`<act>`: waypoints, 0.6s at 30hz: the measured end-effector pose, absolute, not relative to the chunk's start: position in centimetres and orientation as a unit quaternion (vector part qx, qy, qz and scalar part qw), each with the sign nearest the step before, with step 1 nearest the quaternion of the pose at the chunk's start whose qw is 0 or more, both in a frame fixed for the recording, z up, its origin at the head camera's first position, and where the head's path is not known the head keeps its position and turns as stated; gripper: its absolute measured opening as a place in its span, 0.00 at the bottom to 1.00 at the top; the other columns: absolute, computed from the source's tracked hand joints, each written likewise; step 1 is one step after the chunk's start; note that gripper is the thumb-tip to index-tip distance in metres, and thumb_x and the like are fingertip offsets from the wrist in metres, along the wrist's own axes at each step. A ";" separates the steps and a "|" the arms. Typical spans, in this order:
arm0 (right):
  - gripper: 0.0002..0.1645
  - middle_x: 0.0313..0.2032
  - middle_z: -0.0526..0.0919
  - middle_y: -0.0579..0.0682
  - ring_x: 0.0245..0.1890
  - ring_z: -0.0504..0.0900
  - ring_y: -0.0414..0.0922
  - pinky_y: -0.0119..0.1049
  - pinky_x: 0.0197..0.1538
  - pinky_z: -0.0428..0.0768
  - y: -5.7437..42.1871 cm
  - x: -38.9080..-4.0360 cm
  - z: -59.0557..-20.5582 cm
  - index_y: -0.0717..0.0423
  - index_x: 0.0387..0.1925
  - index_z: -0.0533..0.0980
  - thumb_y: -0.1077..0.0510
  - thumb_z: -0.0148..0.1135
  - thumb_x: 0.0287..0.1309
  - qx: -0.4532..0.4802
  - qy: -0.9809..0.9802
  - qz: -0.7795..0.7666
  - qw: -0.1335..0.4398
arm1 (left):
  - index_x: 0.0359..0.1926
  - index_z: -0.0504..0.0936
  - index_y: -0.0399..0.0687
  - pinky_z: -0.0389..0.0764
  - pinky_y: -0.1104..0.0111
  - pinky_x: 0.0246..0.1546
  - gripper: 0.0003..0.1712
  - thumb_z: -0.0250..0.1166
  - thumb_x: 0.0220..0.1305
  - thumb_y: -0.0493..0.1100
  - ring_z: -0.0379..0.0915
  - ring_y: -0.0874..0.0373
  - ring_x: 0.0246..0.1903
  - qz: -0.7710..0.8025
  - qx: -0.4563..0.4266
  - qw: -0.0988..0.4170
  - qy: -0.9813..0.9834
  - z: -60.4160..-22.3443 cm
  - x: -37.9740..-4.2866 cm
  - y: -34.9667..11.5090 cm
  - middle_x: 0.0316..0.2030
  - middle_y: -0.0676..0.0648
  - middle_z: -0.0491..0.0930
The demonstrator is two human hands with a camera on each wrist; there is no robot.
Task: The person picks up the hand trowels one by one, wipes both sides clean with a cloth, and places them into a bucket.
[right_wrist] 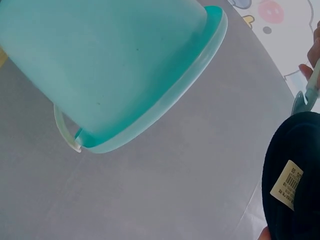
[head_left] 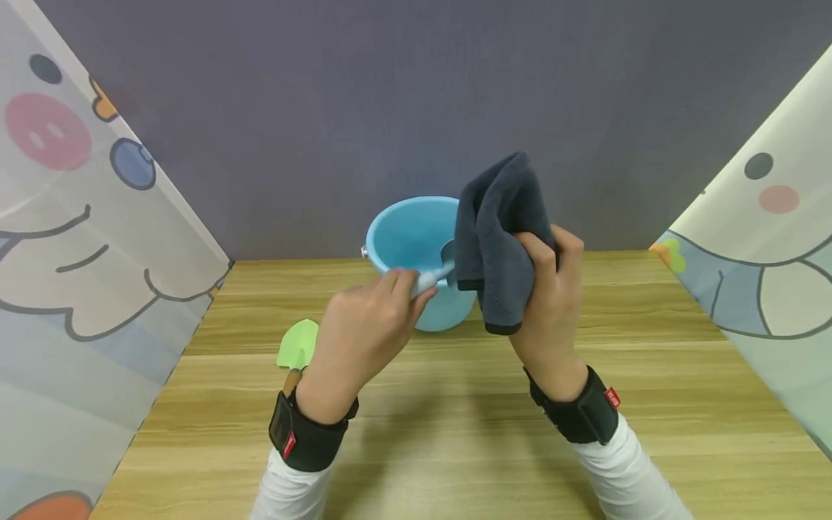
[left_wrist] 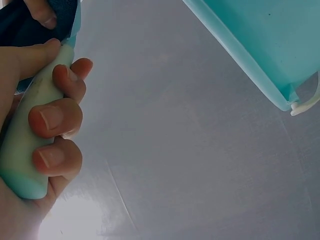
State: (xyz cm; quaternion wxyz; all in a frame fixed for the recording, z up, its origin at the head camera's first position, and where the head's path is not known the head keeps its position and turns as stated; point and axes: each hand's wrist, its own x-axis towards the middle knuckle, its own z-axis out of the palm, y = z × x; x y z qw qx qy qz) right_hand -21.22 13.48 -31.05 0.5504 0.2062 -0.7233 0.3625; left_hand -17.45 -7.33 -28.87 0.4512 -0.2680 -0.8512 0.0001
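In the head view, my left hand [head_left: 364, 321] grips the pale handle of a small blue shovel [head_left: 425, 283]. Its fingers wrap around that handle [left_wrist: 24, 145] in the left wrist view. My right hand [head_left: 551, 310] holds a folded dark grey towel [head_left: 500, 238] with a black edge. The towel covers part of the shovel's blade, so whether cloth and blade touch all along cannot be told. A white label [right_wrist: 287, 185] shows on the towel in the right wrist view. Just behind both hands a light blue bucket [head_left: 406, 235] stands upright on the table.
A green trowel [head_left: 297, 345] with a wooden handle lies on the wooden table [head_left: 429, 448], left of the bucket and partly behind my left wrist. A grey wall [head_left: 325, 130] rises at the back. Cartoon-printed panels [head_left: 97, 289] flank both sides.
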 end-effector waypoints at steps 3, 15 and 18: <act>0.17 0.51 0.73 0.68 0.48 0.78 0.64 0.56 0.52 0.76 13.7 -21.3 -30.9 0.58 0.53 0.74 0.60 0.64 0.64 0.200 -0.723 0.367 0.551 | 0.31 0.75 0.41 0.58 0.71 0.11 0.19 0.70 0.67 0.52 0.58 0.63 0.12 0.001 -0.265 0.451 -0.852 -28.8 -17.4 -7.4 0.17 0.53 0.68; 0.23 0.51 0.71 0.68 0.49 0.77 0.64 0.56 0.54 0.76 14.6 -21.4 -30.6 0.57 0.54 0.73 0.56 0.69 0.60 0.182 -0.731 0.370 0.543 | 0.30 0.75 0.41 0.54 0.72 0.11 0.20 0.69 0.68 0.52 0.54 0.63 0.12 0.005 -0.253 0.442 -0.860 -28.7 -17.4 -7.7 0.16 0.53 0.65; 0.25 0.51 0.71 0.69 0.49 0.76 0.64 0.56 0.55 0.76 14.8 -21.4 -30.5 0.56 0.54 0.73 0.56 0.71 0.57 0.180 -0.730 0.373 0.544 | 0.30 0.75 0.42 0.54 0.72 0.11 0.20 0.69 0.67 0.52 0.53 0.63 0.12 0.003 -0.251 0.446 -0.859 -28.8 -17.5 -7.7 0.16 0.53 0.65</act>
